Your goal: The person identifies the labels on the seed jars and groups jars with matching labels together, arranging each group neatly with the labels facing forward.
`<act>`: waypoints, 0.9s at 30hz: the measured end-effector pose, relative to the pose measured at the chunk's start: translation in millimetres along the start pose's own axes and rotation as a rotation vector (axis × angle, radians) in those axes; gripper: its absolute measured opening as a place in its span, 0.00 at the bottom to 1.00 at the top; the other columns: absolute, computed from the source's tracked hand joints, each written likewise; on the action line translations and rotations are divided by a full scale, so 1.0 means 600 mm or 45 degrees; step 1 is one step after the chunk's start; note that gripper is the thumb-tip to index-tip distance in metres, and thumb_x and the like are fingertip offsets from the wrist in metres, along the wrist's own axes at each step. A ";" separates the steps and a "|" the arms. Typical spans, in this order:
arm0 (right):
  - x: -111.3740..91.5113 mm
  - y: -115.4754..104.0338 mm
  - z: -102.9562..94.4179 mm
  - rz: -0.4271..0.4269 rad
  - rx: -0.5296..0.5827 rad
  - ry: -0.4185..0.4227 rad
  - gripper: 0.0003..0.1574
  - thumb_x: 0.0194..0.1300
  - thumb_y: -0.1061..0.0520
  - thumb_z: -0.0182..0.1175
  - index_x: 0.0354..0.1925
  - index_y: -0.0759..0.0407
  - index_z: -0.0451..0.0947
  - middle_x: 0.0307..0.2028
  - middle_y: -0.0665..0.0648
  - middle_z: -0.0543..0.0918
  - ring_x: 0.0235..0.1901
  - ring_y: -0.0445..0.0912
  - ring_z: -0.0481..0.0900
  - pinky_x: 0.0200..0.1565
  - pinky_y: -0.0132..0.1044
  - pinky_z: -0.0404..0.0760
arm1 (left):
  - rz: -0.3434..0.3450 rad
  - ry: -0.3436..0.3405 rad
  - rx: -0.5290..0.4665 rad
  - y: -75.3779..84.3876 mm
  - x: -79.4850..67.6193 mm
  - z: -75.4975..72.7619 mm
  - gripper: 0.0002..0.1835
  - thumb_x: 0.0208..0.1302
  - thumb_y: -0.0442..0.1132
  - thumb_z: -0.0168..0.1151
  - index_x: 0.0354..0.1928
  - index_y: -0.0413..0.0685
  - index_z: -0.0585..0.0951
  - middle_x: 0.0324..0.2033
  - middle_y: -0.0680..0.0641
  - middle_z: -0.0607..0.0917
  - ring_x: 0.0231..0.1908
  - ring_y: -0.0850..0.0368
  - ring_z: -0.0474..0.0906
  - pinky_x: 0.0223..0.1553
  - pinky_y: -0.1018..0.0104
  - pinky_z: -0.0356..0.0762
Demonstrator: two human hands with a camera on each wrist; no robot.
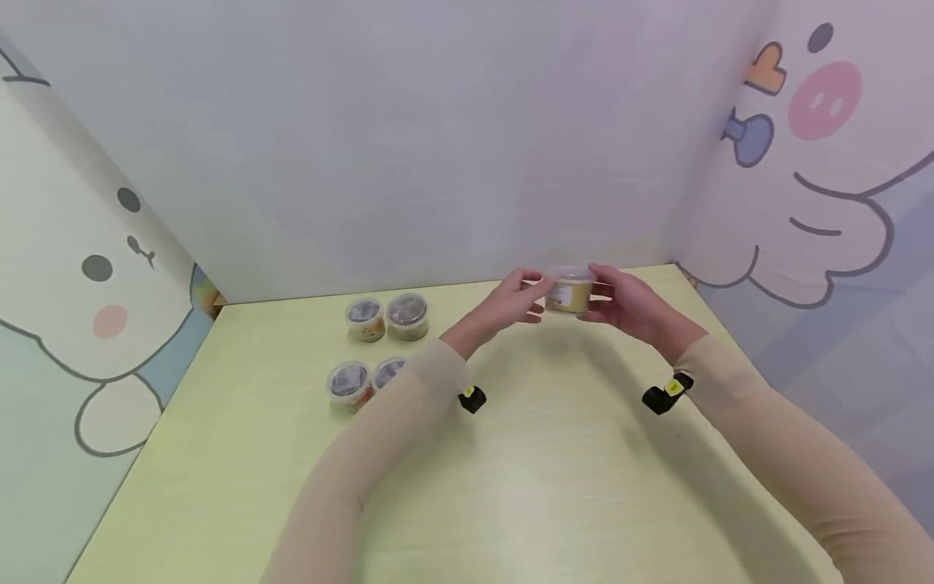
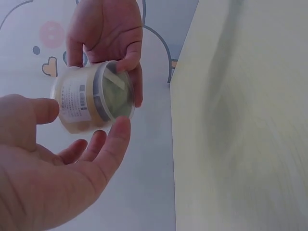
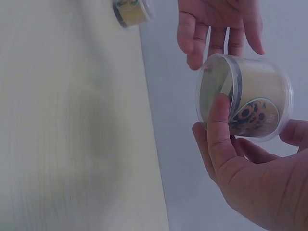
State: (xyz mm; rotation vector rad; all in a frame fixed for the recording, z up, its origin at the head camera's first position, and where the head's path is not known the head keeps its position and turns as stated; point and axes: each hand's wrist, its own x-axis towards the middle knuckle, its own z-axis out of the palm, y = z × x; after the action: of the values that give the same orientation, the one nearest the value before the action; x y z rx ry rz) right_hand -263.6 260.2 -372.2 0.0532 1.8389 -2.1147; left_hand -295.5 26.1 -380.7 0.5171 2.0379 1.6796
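A round clear plastic tub (image 1: 570, 290) with a tan paper band is held up above the far right part of the table. My right hand (image 1: 633, 304) grips it from the right, thumb at one end and fingers at the other. The right wrist view shows an orange-and-black print on the tub's band (image 3: 257, 113). My left hand (image 1: 507, 307) is at the tub's left side with fingers spread and loosely bent. Its thumb is close to one rim and a fingertip is near the other; whether they touch is unclear. A white barcode label (image 2: 76, 103) faces the left wrist camera.
Several similar lidded tubs stand on the left half of the pale yellow table (image 1: 525, 487), including a back tub (image 1: 408, 316) and a front tub (image 1: 350, 384). My left sleeve partly covers another front tub (image 1: 387, 371). Cartoon-printed panels and a plain back wall (image 1: 409, 162) border the table.
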 end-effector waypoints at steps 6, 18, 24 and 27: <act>0.006 -0.007 0.024 0.020 -0.052 -0.048 0.35 0.81 0.39 0.43 0.73 0.59 0.53 0.64 0.63 0.64 0.50 0.51 0.78 0.50 0.39 0.84 | -0.083 -0.098 0.125 -0.011 -0.033 -0.050 0.35 0.76 0.53 0.56 0.75 0.42 0.59 0.61 0.39 0.74 0.57 0.41 0.80 0.55 0.56 0.81; 0.022 -0.003 0.073 0.017 -0.077 -0.140 0.35 0.82 0.42 0.42 0.73 0.62 0.53 0.63 0.65 0.65 0.50 0.53 0.78 0.50 0.42 0.85 | -0.177 -0.246 0.109 -0.002 -0.071 -0.120 0.35 0.75 0.45 0.59 0.76 0.45 0.58 0.66 0.37 0.71 0.62 0.40 0.75 0.60 0.47 0.77; 0.030 0.002 0.099 0.041 -0.073 -0.161 0.34 0.83 0.43 0.42 0.73 0.62 0.53 0.63 0.65 0.65 0.51 0.54 0.76 0.50 0.43 0.85 | -0.157 -0.221 -0.008 -0.003 -0.076 -0.132 0.34 0.75 0.36 0.56 0.78 0.44 0.55 0.69 0.40 0.67 0.65 0.42 0.71 0.62 0.45 0.74; 0.034 0.003 0.111 0.042 -0.071 -0.163 0.33 0.83 0.43 0.41 0.73 0.61 0.54 0.63 0.65 0.66 0.51 0.55 0.76 0.50 0.44 0.85 | -0.125 -0.202 -0.066 -0.005 -0.076 -0.132 0.34 0.74 0.33 0.56 0.78 0.44 0.56 0.69 0.40 0.67 0.66 0.44 0.70 0.63 0.45 0.73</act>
State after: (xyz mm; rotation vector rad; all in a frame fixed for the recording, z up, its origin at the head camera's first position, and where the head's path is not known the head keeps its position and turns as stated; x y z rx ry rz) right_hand -269.5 191.0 -368.3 -0.0633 1.8079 -1.9947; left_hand -301.5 -64.0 -366.5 0.5075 1.8715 1.5776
